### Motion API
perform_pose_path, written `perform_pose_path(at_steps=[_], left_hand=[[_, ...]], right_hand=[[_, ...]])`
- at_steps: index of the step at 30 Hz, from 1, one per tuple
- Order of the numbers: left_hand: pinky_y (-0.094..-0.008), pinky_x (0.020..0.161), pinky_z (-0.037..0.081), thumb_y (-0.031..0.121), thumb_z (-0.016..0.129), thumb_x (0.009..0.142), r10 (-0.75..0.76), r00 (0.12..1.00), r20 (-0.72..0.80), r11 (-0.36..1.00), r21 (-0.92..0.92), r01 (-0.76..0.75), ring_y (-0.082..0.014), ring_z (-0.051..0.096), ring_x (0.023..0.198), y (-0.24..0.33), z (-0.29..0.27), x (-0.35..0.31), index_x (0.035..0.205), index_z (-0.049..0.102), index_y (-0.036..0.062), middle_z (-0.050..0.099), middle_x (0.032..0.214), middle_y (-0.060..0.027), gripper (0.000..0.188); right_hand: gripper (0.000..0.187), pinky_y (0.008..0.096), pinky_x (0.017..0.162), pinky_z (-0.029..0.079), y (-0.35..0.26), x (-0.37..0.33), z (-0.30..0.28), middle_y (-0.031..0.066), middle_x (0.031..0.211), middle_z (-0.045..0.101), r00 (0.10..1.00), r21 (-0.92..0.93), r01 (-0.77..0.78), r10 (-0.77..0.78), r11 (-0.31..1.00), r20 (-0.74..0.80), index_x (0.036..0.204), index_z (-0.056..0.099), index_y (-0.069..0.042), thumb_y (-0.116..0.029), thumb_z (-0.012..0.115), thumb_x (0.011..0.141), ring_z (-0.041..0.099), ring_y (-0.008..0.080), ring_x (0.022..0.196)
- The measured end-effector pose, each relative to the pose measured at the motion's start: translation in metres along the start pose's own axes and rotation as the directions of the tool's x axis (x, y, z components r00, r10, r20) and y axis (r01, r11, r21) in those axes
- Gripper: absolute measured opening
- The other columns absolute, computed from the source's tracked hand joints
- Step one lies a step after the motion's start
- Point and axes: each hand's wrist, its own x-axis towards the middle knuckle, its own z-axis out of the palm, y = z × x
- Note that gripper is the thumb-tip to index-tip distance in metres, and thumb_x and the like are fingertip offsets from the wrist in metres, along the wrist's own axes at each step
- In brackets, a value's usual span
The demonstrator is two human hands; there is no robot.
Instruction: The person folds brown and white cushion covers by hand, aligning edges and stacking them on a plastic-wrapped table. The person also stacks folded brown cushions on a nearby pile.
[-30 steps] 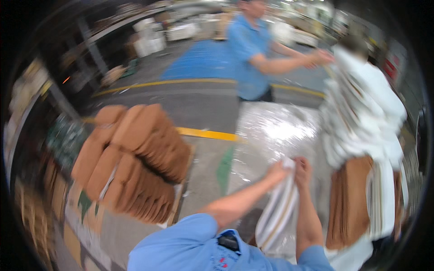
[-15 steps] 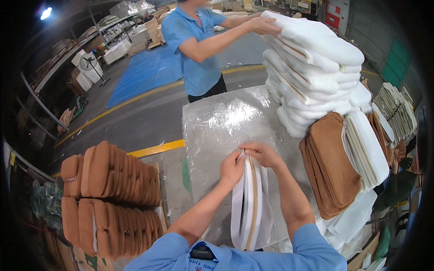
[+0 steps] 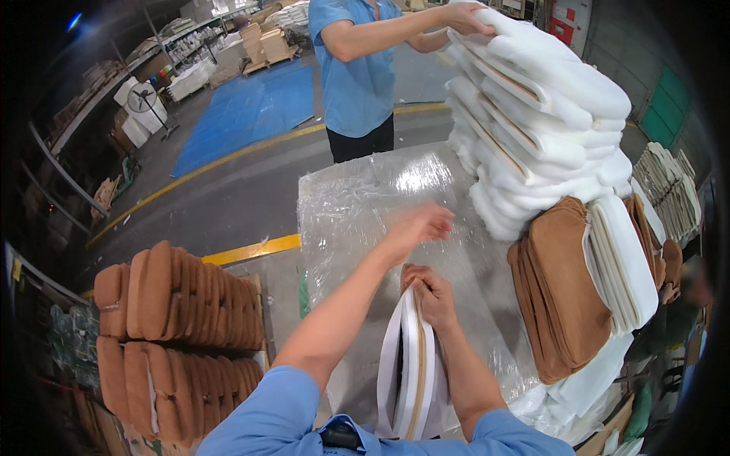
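My right hand (image 3: pixel 432 296) is closed on the upper end of a long, layered white cushion pad (image 3: pixel 414 365). The pad stands on edge in front of me, with a tan strip along it and a dark gap between its left layers. My left hand (image 3: pixel 418 230) is off the pad, blurred by motion above the plastic-wrapped table (image 3: pixel 342 205). How its fingers are set is hard to make out. Whatever lies under my right fingers is hidden.
Brown cushions (image 3: pixel 182 304) stand in rows at left. At right are brown covers (image 3: pixel 559 296), white pads (image 3: pixel 620 258) and a tall pile of fluffy white cushions (image 3: pixel 540 144). Across the table a co-worker in a blue shirt (image 3: pixel 357 76) has a hand (image 3: pixel 468 19) on that pile.
My left hand has let go of the pad and risen away from it. My right hand and the pad's end have come closer to me. The co-worker has shifted right.
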Motion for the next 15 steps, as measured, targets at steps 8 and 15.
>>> perform_pose_path(at_steps=[8,15], left_hand=[[-0.0390,0.108,0.044,0.088,0.023,0.091,-0.339,0.800,0.496,0.935,0.083,0.345,-0.0243,0.063,0.114,-0.026,0.034,0.022,0.141,0.057,0.0065,0.063,0.127,-0.0141,0.102],[-0.0415,0.117,0.035,0.083,0.024,0.096,-0.315,0.792,0.522,0.946,0.243,0.216,-0.0272,0.057,0.126,-0.032,0.046,0.007,0.142,0.057,0.0053,0.062,0.133,-0.0169,0.096]], right_hand=[[0.015,0.0336,0.088,0.051,0.013,-0.016,-0.014,0.0090,0.096,0.071,0.998,-0.043,-0.013,0.010,0.999,-0.060,0.095,0.071,0.001,-0.011,0.063,0.101,0.067,0.0214,0.094],[0.016,0.0324,0.081,0.052,0.000,-0.033,-0.018,0.0087,0.094,0.071,0.998,-0.087,-0.020,0.015,0.996,-0.058,0.095,0.071,0.000,-0.014,0.065,0.100,0.068,0.0226,0.088]])
